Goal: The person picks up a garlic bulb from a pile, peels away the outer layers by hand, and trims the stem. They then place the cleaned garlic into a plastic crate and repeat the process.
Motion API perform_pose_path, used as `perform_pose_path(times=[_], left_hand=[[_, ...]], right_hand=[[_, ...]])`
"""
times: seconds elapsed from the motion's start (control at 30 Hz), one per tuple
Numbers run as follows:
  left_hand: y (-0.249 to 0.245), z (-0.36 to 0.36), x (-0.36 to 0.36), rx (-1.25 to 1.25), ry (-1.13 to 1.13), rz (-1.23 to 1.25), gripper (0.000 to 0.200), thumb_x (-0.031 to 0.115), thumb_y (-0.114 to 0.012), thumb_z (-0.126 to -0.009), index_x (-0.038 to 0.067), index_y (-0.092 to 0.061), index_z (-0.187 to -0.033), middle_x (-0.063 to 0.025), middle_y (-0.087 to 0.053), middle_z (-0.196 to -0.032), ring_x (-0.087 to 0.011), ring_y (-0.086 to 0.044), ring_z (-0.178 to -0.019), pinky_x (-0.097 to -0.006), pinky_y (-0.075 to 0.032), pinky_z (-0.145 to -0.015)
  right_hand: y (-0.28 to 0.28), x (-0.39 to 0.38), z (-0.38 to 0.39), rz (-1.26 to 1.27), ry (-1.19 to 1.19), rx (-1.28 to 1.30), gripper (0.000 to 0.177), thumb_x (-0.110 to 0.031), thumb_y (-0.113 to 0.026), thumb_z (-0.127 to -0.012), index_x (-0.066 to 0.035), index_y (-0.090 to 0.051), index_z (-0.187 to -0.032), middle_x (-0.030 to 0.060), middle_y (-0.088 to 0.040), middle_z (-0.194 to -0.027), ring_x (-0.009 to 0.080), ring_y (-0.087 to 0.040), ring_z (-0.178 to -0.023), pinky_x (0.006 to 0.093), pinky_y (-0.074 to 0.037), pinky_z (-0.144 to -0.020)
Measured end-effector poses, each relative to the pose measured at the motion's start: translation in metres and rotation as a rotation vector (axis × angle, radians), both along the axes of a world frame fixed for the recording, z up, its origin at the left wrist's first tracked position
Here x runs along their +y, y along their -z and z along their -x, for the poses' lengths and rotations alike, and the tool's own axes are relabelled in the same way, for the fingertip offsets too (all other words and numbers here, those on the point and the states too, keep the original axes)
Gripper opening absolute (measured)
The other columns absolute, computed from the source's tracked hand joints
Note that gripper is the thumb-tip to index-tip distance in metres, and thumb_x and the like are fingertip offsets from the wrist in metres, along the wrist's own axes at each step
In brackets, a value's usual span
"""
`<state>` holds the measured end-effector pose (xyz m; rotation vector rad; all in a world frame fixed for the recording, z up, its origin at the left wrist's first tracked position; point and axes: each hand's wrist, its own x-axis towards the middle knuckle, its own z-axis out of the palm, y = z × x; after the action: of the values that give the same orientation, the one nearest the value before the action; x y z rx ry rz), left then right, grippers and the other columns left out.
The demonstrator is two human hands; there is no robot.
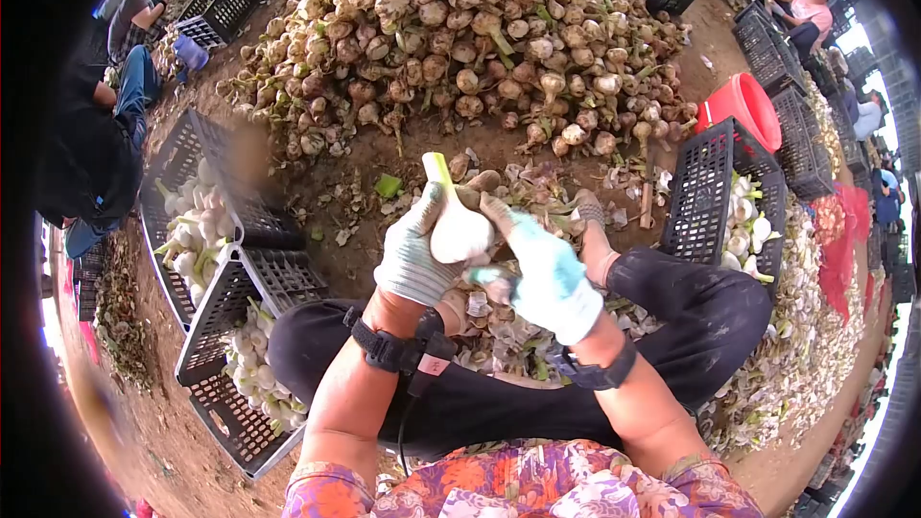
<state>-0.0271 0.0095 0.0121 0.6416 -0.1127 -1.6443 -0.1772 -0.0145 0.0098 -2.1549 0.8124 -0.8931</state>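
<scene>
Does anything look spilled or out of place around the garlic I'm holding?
Only loose garlic skins, strewn over the ground below the hands. The garlic bulb, gripped by the left hand and right hand, looks whole.

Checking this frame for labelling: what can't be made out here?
Head view:
- Underside of the white peeled garlic bulb: hidden by the grey knit-gloved left hand.
- Grip of the blue-and-white gloved right hand: motion-blurred.
- Lower part of the red round plastic tub: behind the black plastic crate.
- Corners: cut off by the dark fisheye border.
</scene>
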Motion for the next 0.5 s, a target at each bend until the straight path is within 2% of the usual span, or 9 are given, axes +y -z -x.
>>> perform_pose_path(times=[0.07,0.17,0.2,0.23,0.3,0.33,0.43,0.47,0.5], left_hand=[[0.013,-0.003,0.001,0.027,-0.077,-0.116,0.033,0.036,-0.053,-0.084,0.003,-0.055,-0.088,-0.0074,-0.059,-0.075,-0.0191,-0.057,-0.057,-0.0280,-0.047,-0.048],[0.016,-0.013,-0.002,0.165,-0.226,-0.075,0.027,0.033,-0.054,-0.084,0.007,-0.055,-0.090,-0.0052,-0.059,-0.078,-0.0194,-0.058,-0.062,-0.0309,-0.048,-0.054],[0.014,-0.016,-0.003,0.299,-0.255,-0.143,0.025,0.032,-0.054,-0.084,0.008,-0.055,-0.094,-0.0041,-0.060,-0.081,-0.0189,-0.059,-0.073,-0.0325,-0.048,-0.066],[0.018,-0.019,-0.004,0.294,-0.270,-0.140,0.025,0.032,-0.054,-0.084,0.008,-0.055,-0.094,-0.0041,-0.060,-0.081,-0.0189,-0.059,-0.073,-0.0325,-0.048,-0.066],[0.032,-0.026,-0.007,0.297,-0.279,-0.015,0.029,0.033,-0.050,-0.086,0.008,-0.054,-0.098,-0.0042,-0.060,-0.082,-0.0178,-0.058,-0.080,-0.0320,-0.045,-0.077],[0.035,-0.029,-0.007,0.290,-0.286,-0.015,0.029,0.033,-0.050,-0.086,0.008,-0.054,-0.098,-0.0042,-0.060,-0.082,-0.0178,-0.058,-0.080,-0.0320,-0.045,-0.077],[0.041,-0.028,-0.002,0.313,-0.185,0.138,0.037,0.039,-0.042,-0.088,0.005,-0.052,-0.100,-0.0038,-0.059,-0.085,-0.0194,-0.058,-0.077,-0.0332,-0.046,-0.075],[0.040,-0.029,-0.005,0.377,-0.129,0.126,0.036,0.038,-0.042,-0.089,0.004,-0.052,-0.097,-0.0066,-0.059,-0.078,-0.0222,-0.059,-0.069,-0.0362,-0.048,-0.063],[0.041,-0.027,-0.005,0.379,-0.122,0.120,0.036,0.038,-0.042,-0.089,0.004,-0.052,-0.097,-0.0066,-0.059,-0.078,-0.0222,-0.059,-0.069,-0.0362,-0.048,-0.063]], right_hand=[[0.009,0.006,-0.009,-0.101,0.070,0.077,0.039,-0.009,-0.059,-0.071,-0.003,-0.052,-0.109,0.0204,-0.059,-0.080,0.0358,-0.057,-0.072,0.0356,-0.048,-0.061],[0.028,0.007,-0.006,-0.388,-0.106,0.180,0.027,-0.006,-0.057,-0.072,-0.002,-0.058,-0.098,0.0188,-0.059,-0.073,0.0320,-0.058,-0.065,0.0337,-0.046,-0.055],[0.016,0.011,-0.007,-0.334,-0.075,0.087,0.022,-0.002,-0.054,-0.073,-0.003,-0.063,-0.093,0.0172,-0.059,-0.069,0.0258,-0.059,-0.062,0.0314,-0.045,-0.053],[0.025,0.012,-0.005,-0.588,-0.091,-0.057,0.027,0.002,-0.051,-0.073,-0.002,-0.062,-0.098,0.0135,-0.061,-0.071,0.0191,-0.060,-0.062,0.0301,-0.045,-0.054],[0.026,0.006,0.000,-0.533,0.029,-0.014,0.029,0.004,-0.050,-0.075,0.001,-0.060,-0.102,0.0116,-0.063,-0.074,0.0157,-0.059,-0.063,0.0270,-0.045,-0.056],[0.026,0.004,-0.004,-0.342,0.055,-0.186,0.032,0.004,-0.051,-0.075,0.002,-0.057,-0.106,0.0108,-0.063,-0.081,0.0175,-0.059,-0.066,0.0260,-0.047,-0.060],[0.022,0.005,-0.014,-0.383,0.084,-0.188,0.036,0.003,-0.055,-0.072,-0.001,-0.055,-0.108,0.0126,-0.061,-0.085,0.0216,-0.060,-0.069,0.0285,-0.048,-0.061],[0.021,0.004,-0.021,-0.400,0.103,-0.199,0.036,0.001,-0.058,-0.069,-0.001,-0.055,-0.105,0.0133,-0.060,-0.084,0.0239,-0.060,-0.069,0.0303,-0.048,-0.059],[0.019,0.003,-0.027,-0.414,0.124,-0.210,0.036,-0.001,-0.061,-0.067,-0.002,-0.056,-0.102,0.0141,-0.059,-0.084,0.0262,-0.059,-0.069,0.0322,-0.048,-0.057]])
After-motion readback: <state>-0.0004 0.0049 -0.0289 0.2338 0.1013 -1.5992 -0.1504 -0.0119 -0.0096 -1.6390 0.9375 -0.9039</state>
